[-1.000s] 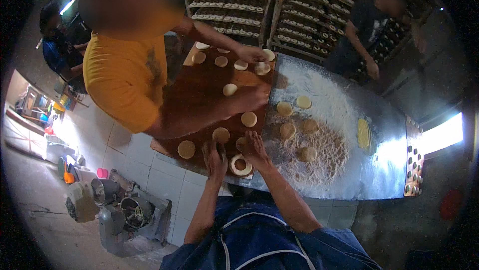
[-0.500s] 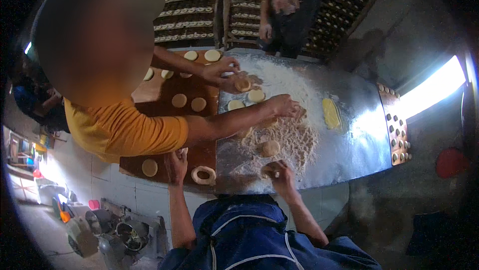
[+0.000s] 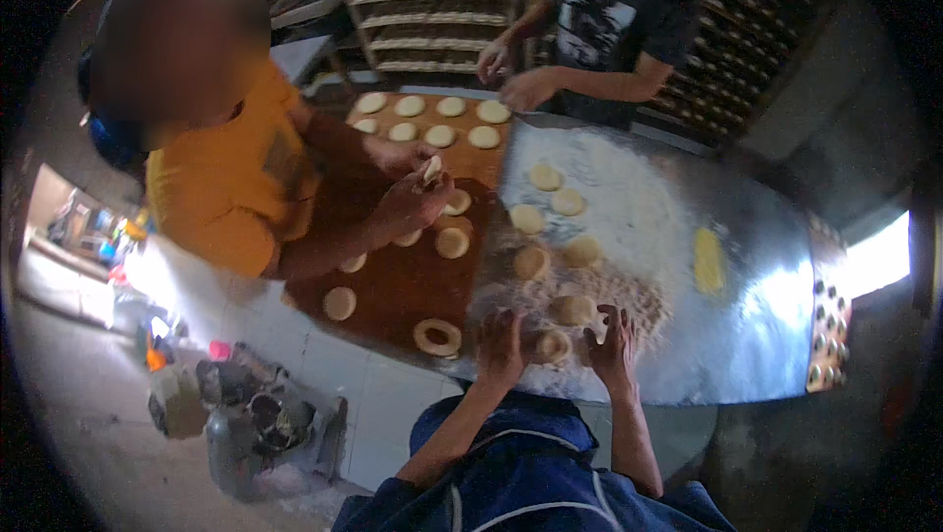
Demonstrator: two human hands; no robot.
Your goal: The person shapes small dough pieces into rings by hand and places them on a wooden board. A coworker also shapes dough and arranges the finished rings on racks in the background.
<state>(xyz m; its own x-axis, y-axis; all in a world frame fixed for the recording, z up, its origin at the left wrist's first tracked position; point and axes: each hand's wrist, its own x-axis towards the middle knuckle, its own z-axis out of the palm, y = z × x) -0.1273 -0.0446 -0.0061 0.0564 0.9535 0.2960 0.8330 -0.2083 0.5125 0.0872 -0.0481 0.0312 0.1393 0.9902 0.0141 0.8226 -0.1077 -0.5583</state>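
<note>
A small round of dough (image 3: 553,345) lies on the floured metal table near its front edge, between my two hands. To the left of it is my left hand (image 3: 502,347), open, with fingers pointing away from me. My right hand (image 3: 615,340) is on the other side, fingers spread and bent, with nothing visible in it. Close to its fingertips sits another dough disc (image 3: 574,311). Beyond lie further flat rounds, among them a floury disc (image 3: 531,262). On the brown board to the left rests a dough ring (image 3: 437,337).
A co-worker in a yellow shirt (image 3: 221,188) handles a piece of dough (image 3: 432,170) over the brown board (image 3: 413,286), which bears several discs. Another person in a dark shirt (image 3: 609,41) stands across the table. A yellow smear (image 3: 707,262) lies on the table's right side.
My left hand has come from the board onto the metal table beside my right. The co-worker's arms have drawn back over the board. The person opposite has both hands near the far edge.
</note>
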